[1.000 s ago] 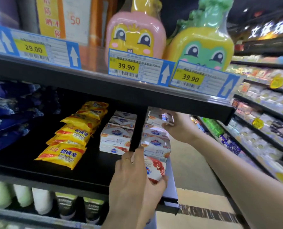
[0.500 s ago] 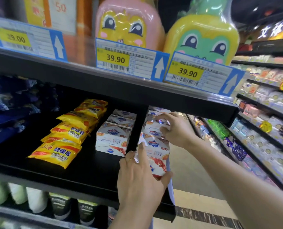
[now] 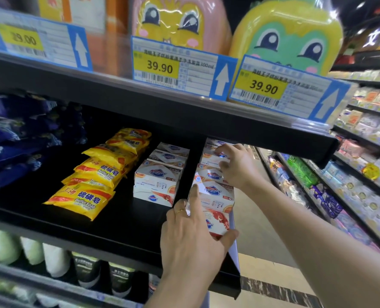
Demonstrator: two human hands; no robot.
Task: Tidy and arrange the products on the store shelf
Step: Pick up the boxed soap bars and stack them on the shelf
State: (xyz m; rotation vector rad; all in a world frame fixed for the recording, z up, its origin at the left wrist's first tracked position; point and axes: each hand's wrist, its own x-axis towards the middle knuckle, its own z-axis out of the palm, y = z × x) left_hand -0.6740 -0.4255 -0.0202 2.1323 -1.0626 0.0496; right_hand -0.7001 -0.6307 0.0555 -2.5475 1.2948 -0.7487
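Observation:
White soap boxes with a blue shield logo stand in two rows on the black shelf point(image 3: 122, 227). My left hand point(image 3: 191, 236) grips the front stack of the right row point(image 3: 215, 196), thumb on its right side and index finger up along its left edge. Further back in that row, my right hand point(image 3: 237, 165) pinches a rear soap box point(image 3: 211, 157) between fingers and thumb. The left row of boxes point(image 3: 158, 181) stands untouched beside a black upright divider point(image 3: 190, 165).
Yellow sulfur soap packets point(image 3: 95, 181) lie overlapped left of the boxes, with blue bags point(image 3: 13, 141) at the far left. Cartoon-faced bottles point(image 3: 178, 21) and price tags point(image 3: 173, 67) sit on the shelf above. White bottles point(image 3: 31, 250) stand below. More stocked shelves point(image 3: 362, 174) run along the aisle to the right.
My right hand has come forward from under the upper shelf and lowered a box onto the right row. My left hand stays on the front stack, its index finger now raised.

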